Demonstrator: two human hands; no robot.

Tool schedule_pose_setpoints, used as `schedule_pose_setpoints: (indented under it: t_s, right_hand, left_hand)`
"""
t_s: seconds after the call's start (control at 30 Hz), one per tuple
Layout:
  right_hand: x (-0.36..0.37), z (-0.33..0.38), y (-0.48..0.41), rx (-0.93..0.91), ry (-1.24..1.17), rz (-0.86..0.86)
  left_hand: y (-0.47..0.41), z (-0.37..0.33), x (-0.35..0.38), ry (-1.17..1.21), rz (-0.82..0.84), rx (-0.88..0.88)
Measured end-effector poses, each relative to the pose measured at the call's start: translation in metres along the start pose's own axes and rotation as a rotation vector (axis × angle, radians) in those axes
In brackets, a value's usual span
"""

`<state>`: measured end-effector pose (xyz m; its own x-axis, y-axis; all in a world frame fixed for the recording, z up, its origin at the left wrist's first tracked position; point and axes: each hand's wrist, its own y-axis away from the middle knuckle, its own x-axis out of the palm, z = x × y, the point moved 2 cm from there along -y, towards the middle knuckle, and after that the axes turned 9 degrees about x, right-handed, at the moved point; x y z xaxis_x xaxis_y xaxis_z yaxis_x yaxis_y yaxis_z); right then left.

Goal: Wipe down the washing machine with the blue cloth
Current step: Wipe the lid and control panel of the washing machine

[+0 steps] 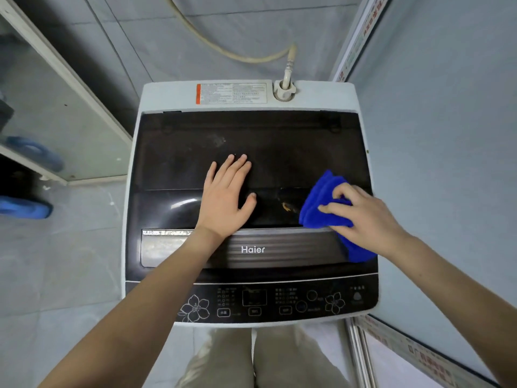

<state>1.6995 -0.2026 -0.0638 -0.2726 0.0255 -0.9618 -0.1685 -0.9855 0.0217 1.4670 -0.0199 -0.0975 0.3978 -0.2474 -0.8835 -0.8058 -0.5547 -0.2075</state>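
A top-loading washing machine (173, 96) with a white body and a dark glass lid (279, 152) fills the middle of the head view. My left hand (226, 197) lies flat on the lid, fingers spread, holding nothing. My right hand (363, 217) presses a folded blue cloth (319, 203) onto the lid's right front part, next to an orange-brown smear (286, 207). Part of the cloth hangs below my palm over the ribbed handle strip. A dusty patch (218, 140) shows further back on the lid.
The control panel (265, 301) runs along the machine's near edge. A water hose (288, 71) plugs into the back right corner. A wall stands close on the right. A shelf frame (56, 68) and blue items (25, 208) are on the left, above a tiled floor.
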Motion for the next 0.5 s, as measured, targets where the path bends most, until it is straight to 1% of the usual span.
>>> schedule_pose_setpoints:
  t_s: [0.1, 0.17, 0.2, 0.3, 0.37, 0.43, 0.5]
  right_hand:
    - [0.020, 0.063, -0.039, -0.171, 0.029, 0.063]
    - [0.028, 0.092, -0.061, -0.227, 0.075, 0.074]
    - [0.028, 0.095, -0.064, -0.233, 0.080, 0.089]
    - [0.017, 0.062, -0.047, -0.164, 0.024, 0.118]
    - [0.007, 0.026, -0.025, -0.052, -0.021, 0.087]
    - [0.000, 0.004, -0.010, 0.050, -0.052, 0.043]
    - [0.006, 0.013, -0.015, 0.033, -0.050, 0.004]
  left_hand:
    - [0.001, 0.003, -0.004, 0.074, 0.037, 0.012]
    - [0.009, 0.011, -0.009, 0.044, 0.058, 0.039]
    - [0.017, 0.014, -0.012, 0.000, 0.060, 0.050]
    - [0.046, 0.027, -0.021, -0.150, 0.055, 0.045]
    - [0.067, 0.035, -0.028, -0.212, 0.003, -0.022]
    - [0.081, 0.041, -0.031, -0.226, -0.029, -0.099]
    - [0.085, 0.042, -0.030, -0.221, -0.043, -0.138]
